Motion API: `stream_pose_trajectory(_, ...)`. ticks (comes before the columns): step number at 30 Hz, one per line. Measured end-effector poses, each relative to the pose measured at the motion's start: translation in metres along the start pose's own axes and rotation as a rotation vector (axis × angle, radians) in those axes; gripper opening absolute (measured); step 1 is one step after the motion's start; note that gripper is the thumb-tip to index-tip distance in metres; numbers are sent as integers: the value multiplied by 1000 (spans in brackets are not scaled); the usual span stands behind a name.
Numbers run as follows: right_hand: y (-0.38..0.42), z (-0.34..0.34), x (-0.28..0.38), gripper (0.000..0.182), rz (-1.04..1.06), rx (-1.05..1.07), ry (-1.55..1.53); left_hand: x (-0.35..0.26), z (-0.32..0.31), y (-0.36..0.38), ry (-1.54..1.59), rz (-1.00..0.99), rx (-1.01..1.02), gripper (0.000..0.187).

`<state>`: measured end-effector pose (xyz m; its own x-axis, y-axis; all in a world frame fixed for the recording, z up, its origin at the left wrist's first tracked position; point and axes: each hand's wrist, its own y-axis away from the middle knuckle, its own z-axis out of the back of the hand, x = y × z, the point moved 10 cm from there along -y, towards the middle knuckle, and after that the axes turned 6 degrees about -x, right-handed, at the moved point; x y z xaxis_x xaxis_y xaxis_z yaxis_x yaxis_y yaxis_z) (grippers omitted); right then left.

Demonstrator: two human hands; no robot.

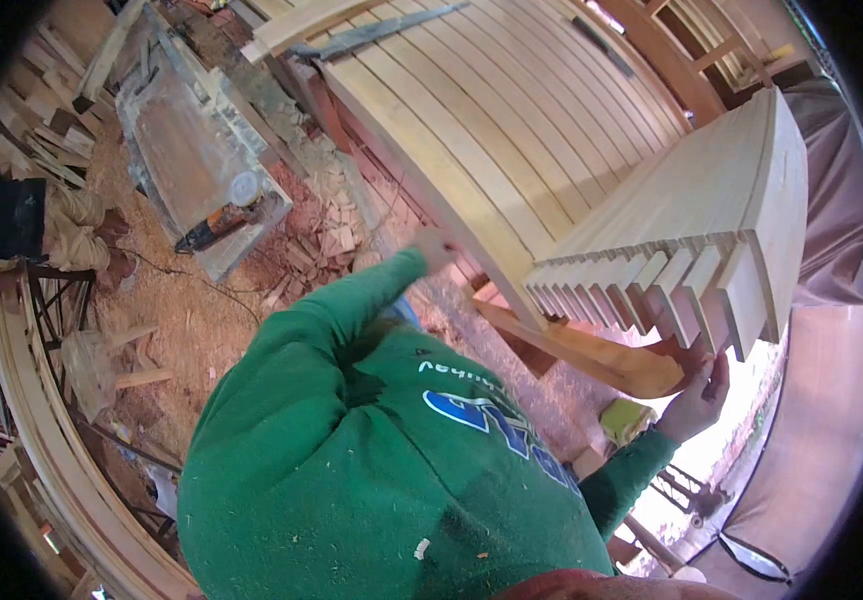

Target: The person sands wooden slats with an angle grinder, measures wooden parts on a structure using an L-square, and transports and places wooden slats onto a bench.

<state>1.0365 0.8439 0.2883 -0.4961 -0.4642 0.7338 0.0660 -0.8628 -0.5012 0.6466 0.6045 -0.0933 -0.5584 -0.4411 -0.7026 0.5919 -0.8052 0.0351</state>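
My left hand [437, 249] is beside the long edge of a slatted wooden panel [492, 120]. Its fingers look loosely stretched toward that edge, and nothing shows in them. At the lower right, the fingers of my right hand [697, 402] are curled at the lower end of a board in a row of pale wooden boards [692, 290]. These boards stand side by side on edge at the end of the panel, their ends stepped. Just left of my right hand, a shaped brown wooden piece [592, 352] passes beneath the board ends.
An angle grinder [217, 225] lies on a worn workbench [177, 150] at the upper left. Wood offcuts [327, 225] and shavings cover the ground. Another person's legs [82, 230] are at the far left. A dark straight tool [602, 45] rests on the panel, and a brown tarp [827, 180] hangs behind.
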Motion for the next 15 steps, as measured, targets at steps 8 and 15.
stream_pose_trajectory(8, 7, -12, -59, 48, -374, -38, 217, 215, 212, -25, 907, 526, -516, 13)
stream_pose_trajectory(15, 16, 15, -105, 44, -387, -282, 161, 330, 404, -116, 1122, 607, -958, 20)
